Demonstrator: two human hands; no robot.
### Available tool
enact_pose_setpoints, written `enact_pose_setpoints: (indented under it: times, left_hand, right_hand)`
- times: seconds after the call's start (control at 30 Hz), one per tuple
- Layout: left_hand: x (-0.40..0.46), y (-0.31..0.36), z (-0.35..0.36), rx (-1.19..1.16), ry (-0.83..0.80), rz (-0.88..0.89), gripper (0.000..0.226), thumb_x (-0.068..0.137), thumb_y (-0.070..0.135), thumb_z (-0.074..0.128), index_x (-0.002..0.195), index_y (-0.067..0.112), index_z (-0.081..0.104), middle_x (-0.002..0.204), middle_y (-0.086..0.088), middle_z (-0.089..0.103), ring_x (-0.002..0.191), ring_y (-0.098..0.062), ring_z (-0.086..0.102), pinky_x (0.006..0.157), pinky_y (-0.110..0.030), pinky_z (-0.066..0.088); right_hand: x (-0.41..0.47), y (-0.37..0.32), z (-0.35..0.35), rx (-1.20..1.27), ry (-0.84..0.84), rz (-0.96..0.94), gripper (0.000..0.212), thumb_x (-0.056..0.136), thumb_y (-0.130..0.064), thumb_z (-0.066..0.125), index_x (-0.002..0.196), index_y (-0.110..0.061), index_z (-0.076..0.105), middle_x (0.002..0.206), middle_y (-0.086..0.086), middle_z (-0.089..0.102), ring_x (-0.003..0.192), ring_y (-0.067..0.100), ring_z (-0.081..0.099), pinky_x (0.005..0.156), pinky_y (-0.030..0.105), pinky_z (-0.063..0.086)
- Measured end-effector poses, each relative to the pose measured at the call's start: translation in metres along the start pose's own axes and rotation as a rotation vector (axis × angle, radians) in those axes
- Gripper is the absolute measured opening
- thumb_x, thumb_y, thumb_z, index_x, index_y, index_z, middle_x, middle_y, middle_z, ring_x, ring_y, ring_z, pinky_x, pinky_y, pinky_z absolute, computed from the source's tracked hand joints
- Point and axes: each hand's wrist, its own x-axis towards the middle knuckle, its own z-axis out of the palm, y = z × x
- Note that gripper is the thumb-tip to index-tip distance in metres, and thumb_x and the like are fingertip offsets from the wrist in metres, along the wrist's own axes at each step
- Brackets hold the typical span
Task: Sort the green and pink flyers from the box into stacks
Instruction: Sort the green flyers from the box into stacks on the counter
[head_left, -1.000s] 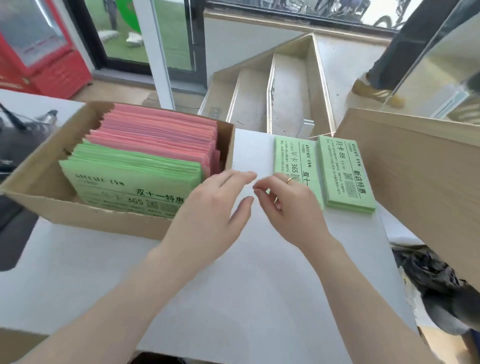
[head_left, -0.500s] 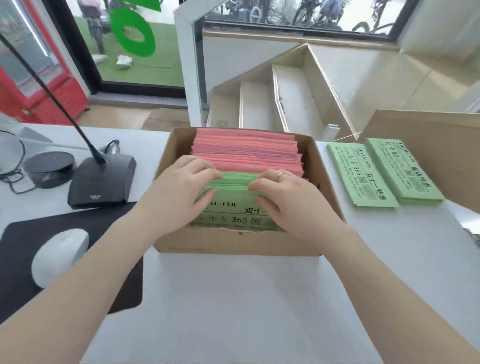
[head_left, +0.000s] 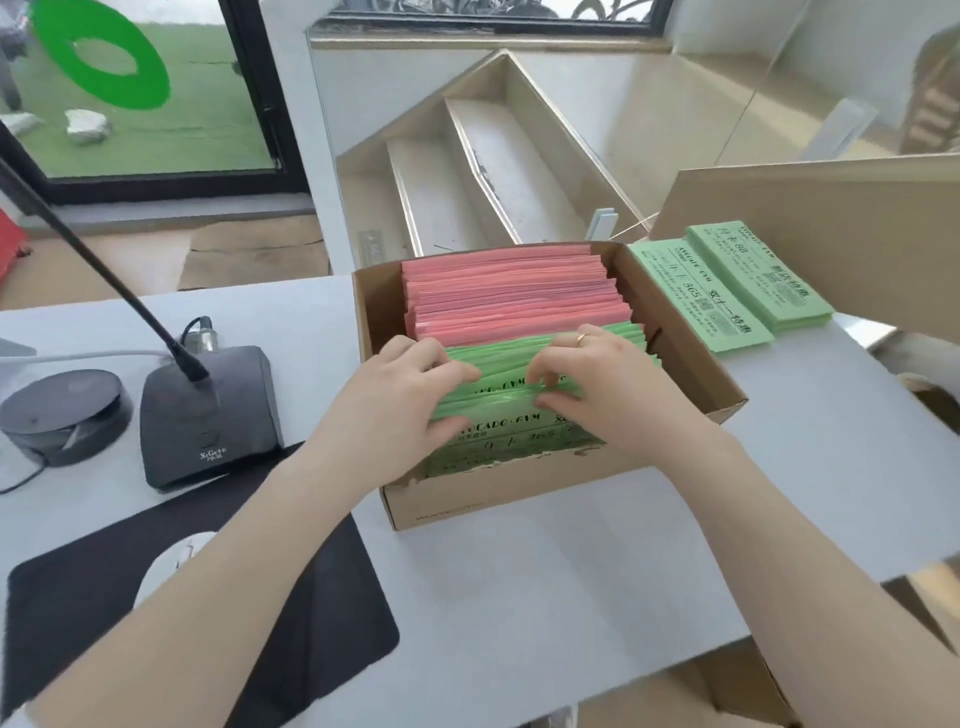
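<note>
Left hand (head_left: 400, 400): fingers curled over the top edges of the green flyers (head_left: 519, 410), thumb low against the front sheet, pinching a bundle. Right hand (head_left: 608, 384): ring on one finger, fingertips (head_left: 545, 400) bent and hooked into the same top edges, parting sheets; it grasps green paper, though how many sheets cannot be told. Green flyers: standing on edge in the near half of the cardboard box (head_left: 691, 374), printed face toward the wearer. Handling, by judgement: thin, light, limp paper; single sheets would slip and fan, so best taken as a thick pinch at the upper edge with both hands, then lifted straight up to clear the torn front wall. Pink flyers (head_left: 509, 296): packed upright in the far half of the box, touching the green ones, untouched by either hand. Two green stacks (head_left: 727, 296): lying flat side by side on the white table (head_left: 519, 597), just right of the box; no pink stack in view. Also present: desk microphone base (head_left: 208, 415) with gooseneck, round black puck (head_left: 62, 410), white mouse (head_left: 171, 566) on black mat (head_left: 260, 623), all left of the box.
</note>
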Motion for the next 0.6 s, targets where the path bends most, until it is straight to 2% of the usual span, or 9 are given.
enact_pose_setpoints:
  times: [0.13,0.27,0.33,0.4,0.47,0.53,0.6]
  left_hand:
    - [0.0,0.003,0.002,0.002,0.01,0.033,0.027,0.06,0.027,0.085,0.079,0.016,0.069,0.078,-0.003,0.06,0.081,-0.032,0.057,0.066,-0.04,0.049]
    - [0.0,0.003,0.002,0.01,-0.002,0.035,0.026,0.06,0.024,0.085,0.075,0.012,0.067,0.076,-0.004,0.059,0.076,-0.03,0.056,0.062,-0.036,0.047]
    - [0.002,0.007,0.001,-0.001,-0.01,0.016,0.022,0.07,0.024,0.078,0.082,0.011,0.066,0.081,-0.003,0.06,0.078,-0.028,0.057,0.058,-0.033,0.047]
    - [0.002,0.011,0.002,-0.019,-0.03,-0.095,0.021,0.086,0.031,0.062,0.1,0.016,0.06,0.096,0.002,0.06,0.094,-0.022,0.055,0.063,-0.029,0.043]
    - [0.003,0.012,0.004,0.035,-0.12,-0.189,0.026,0.092,0.035,0.05,0.114,0.022,0.052,0.103,0.004,0.058,0.102,-0.019,0.052,0.069,-0.03,0.045]
    - [0.004,0.013,0.005,0.066,-0.194,-0.244,0.03,0.091,0.036,0.051,0.118,0.026,0.049,0.097,-0.003,0.053,0.098,-0.025,0.054,0.072,-0.033,0.048]
    - [0.005,0.012,0.005,0.054,-0.227,-0.299,0.033,0.089,0.038,0.054,0.12,0.029,0.049,0.092,-0.004,0.045,0.091,-0.03,0.057,0.073,-0.034,0.048]
  right_hand:
    - [-0.008,0.003,-0.002,-0.007,-0.033,0.054,0.012,0.081,-0.023,0.069,0.09,-0.015,0.068,0.085,0.0,0.061,0.085,0.022,0.049,0.068,0.031,0.04]
    - [-0.01,0.005,-0.004,-0.075,-0.124,0.128,0.02,0.084,-0.033,0.065,0.096,-0.018,0.066,0.095,-0.003,0.062,0.093,0.022,0.054,0.078,0.035,0.045]
    - [-0.011,0.007,-0.007,-0.088,-0.203,0.194,0.028,0.085,-0.042,0.061,0.103,-0.021,0.063,0.099,-0.005,0.063,0.096,0.019,0.054,0.082,0.033,0.044]
    - [-0.014,0.009,-0.012,0.016,-0.288,0.29,0.038,0.082,-0.047,0.062,0.114,-0.025,0.059,0.105,-0.011,0.057,0.101,0.013,0.051,0.086,0.03,0.042]
    - [-0.015,0.012,-0.016,0.067,-0.343,0.343,0.042,0.082,-0.041,0.066,0.12,-0.027,0.056,0.108,-0.014,0.053,0.104,0.011,0.049,0.089,0.03,0.042]
    - [-0.009,0.017,-0.015,-0.092,-0.378,0.31,0.027,0.085,-0.029,0.063,0.11,-0.025,0.057,0.107,-0.007,0.06,0.102,0.019,0.055,0.078,0.033,0.046]
    - [-0.004,0.021,-0.012,-0.265,-0.342,0.295,0.011,0.085,-0.024,0.059,0.095,-0.021,0.054,0.1,0.001,0.063,0.098,0.026,0.057,0.066,0.031,0.042]
